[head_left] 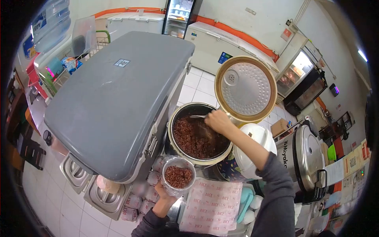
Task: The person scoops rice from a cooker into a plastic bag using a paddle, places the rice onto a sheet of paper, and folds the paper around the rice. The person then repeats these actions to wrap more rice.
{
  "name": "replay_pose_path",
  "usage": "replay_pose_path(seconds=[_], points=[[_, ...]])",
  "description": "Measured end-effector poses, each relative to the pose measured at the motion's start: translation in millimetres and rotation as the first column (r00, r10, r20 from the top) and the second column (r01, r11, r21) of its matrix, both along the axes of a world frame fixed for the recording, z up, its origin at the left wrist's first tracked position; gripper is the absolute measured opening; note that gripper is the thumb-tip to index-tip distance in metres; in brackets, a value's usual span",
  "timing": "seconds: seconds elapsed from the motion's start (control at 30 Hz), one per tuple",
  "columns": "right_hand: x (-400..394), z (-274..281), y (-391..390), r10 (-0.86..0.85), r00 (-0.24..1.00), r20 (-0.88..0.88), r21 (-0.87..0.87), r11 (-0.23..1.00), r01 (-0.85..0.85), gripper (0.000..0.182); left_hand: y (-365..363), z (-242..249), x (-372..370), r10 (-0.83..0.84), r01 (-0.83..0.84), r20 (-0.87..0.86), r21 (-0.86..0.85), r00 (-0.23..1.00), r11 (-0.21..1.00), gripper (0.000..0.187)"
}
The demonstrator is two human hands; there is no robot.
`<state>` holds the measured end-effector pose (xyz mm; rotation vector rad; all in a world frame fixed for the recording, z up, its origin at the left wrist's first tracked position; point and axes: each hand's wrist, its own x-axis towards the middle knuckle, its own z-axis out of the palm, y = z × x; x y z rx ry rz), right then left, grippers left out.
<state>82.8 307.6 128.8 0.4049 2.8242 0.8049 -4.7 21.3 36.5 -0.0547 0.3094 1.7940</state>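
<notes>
My left hand [162, 196] grips a small bowl [192, 170] lined with clear plastic, and cooked reddish-brown rice [177, 176] fills much of it. Just beyond stands a rice cooker [171, 139] with its lid [248, 89] raised. More of the same rice [188, 136] lies inside, heaped toward the left. Over the pot's right side, my right hand [217, 121] is closed on a pale rice paddle [196, 116], largely hidden by the fingers and the pot. Below the cooker, near my left forearm, lies a stack of red-printed wrapping paper [212, 205].
A large grey cooler box [114, 94] stands close on the left. Paper-wrapped bundles [134, 202] and lidded steel pans [103, 197] sit beneath it. To the right are a white lid [258, 138], a big Miyako cooker [298, 158] and a turquoise cloth [245, 201].
</notes>
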Motion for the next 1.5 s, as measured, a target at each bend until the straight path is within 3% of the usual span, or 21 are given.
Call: replay_pose_path(seconds=[0.07, 0.2, 0.23, 0.37, 0.47, 0.5, 0.6, 0.63, 0.7, 0.77, 0.87, 0.9, 1.0, 1.03, 1.1, 1.17, 1.3, 1.5], points=[[-15.5, -16.1, 2.0, -0.135, 0.991, -0.009, -0.082, 0.988, 0.134, 0.009, -3.5, 5.8, -0.1, 0.000, -0.005, -0.091, -0.055, 0.996, 0.998, 0.060], [-11.6, -1.9, -0.8, 0.068, 0.996, -0.060, -0.121, 0.990, -0.075, 0.007, -4.9, 0.5, -6.0, 0.010, -0.016, -0.071, -0.081, 0.997, 0.997, 0.060], [-12.1, 13.8, -3.5, 0.002, 0.998, 0.058, -0.196, 0.981, 0.009, 0.007, -1.9, -0.3, -8.1, 0.019, -0.023, -0.057, -0.067, 0.998, 0.997, 0.060], [-10.0, 10.0, 0.7, -0.053, 0.998, 0.017, -0.028, 0.998, 0.054, 0.013, -2.9, 2.7, -5.4, 0.014, -0.016, -0.030, -0.068, 0.999, 0.998, 0.061], [-10.9, -11.6, -16.8, -0.115, 0.987, 0.112, -0.051, 0.991, 0.121, 0.012, -5.5, 9.0, -8.5, 0.015, -0.019, -0.076, -0.051, 0.997, 0.999, 0.062], [-11.6, -9.9, -22.2, -0.041, 0.994, 0.102, -0.053, 0.998, 0.046, 0.012, -6.3, 9.5, -7.8, 0.024, -0.027, -0.088, -0.040, 0.996, 0.999, 0.062], [-9.7, 14.6, -21.7, -0.122, 0.967, 0.225, -0.112, 0.982, 0.151, 0.012, -7.5, 6.9, -10.7, 0.030, -0.034, -0.091, -0.041, 0.995, 0.999, 0.062], [-12.1, 21.7, -18.6, -0.238, 0.951, 0.200, -0.044, 0.967, 0.251, 0.012, -7.9, 6.4, -10.3, 0.011, -0.013, -0.059, -0.033, 0.998, 0.999, 0.061], [-10.5, 23.4, -10.3, -0.136, 0.979, 0.150, 0.131, 0.984, 0.117, 0.013, -6.2, 6.0, -8.9, -0.028, 0.028, 0.007, -0.012, 1.000, 1.000, 0.061], [-4.1, 1.0, -0.2, -0.045, 0.992, 0.120, 0.231, 0.973, 0.016, 0.016, -5.0, 6.0, -5.3, -0.025, 0.025, 0.004, -0.100, 1.000, 0.995, 0.062], [7.4, -16.3, 17.4, 0.087, 0.991, -0.097, -0.017, 0.996, -0.089, 0.014, -2.9, 9.4, -10.8, -0.034, 0.032, -0.014, -0.114, 0.999, 0.993, 0.063], [9.3, -13.7, 18.0, 0.038, 0.983, -0.180, -0.212, 0.974, -0.077, 0.010, -4.5, 9.4, -11.5, -0.036, 0.034, -0.014, -0.105, 0.999, 0.994, 0.063], [11.4, -15.6, 6.6, 0.073, 0.984, -0.161, -0.399, 0.908, -0.132, 0.010, -0.9, -9.2, -13.6, -0.062, 0.076, 0.230, -0.054, 0.971, 0.996, 0.064], [10.3, -16.8, 1.6, 0.106, 0.965, -0.241, -0.410, 0.890, -0.201, 0.012, -0.1, -10.3, -14.5, -0.091, 0.094, 0.227, -0.003, 0.970, 0.996, 0.065], [2.9, -14.2, -4.7, 0.024, 0.987, -0.157, -0.523, 0.846, -0.104, 0.012, 0.6, -9.5, -17.7, -0.148, 0.131, 0.212, 0.092, 0.966, 0.987, 0.065], [-5.3, -12.2, -6.0, -0.044, 0.998, -0.040, -0.557, 0.830, 0.014, 0.012, 3.2, -13.7, -18.7, -0.132, 0.126, 0.132, 0.058, 0.982, 0.990, 0.067], [-4.4, -4.3, -9.4, -0.068, 0.997, -0.034, -0.682, 0.731, 0.027, 0.010, 5.6, -15.6, -20.6, -0.103, 0.103, 0.038, 0.010, 0.994, 0.995, 0.069], [14.0, -7.2, -1.5, -0.204, 0.978, -0.041, -0.775, 0.624, 0.097, 0.016, 5.5, -8.6, -21.3, -0.112, 0.117, 0.133, -0.028, 0.985, 0.993, 0.061]])
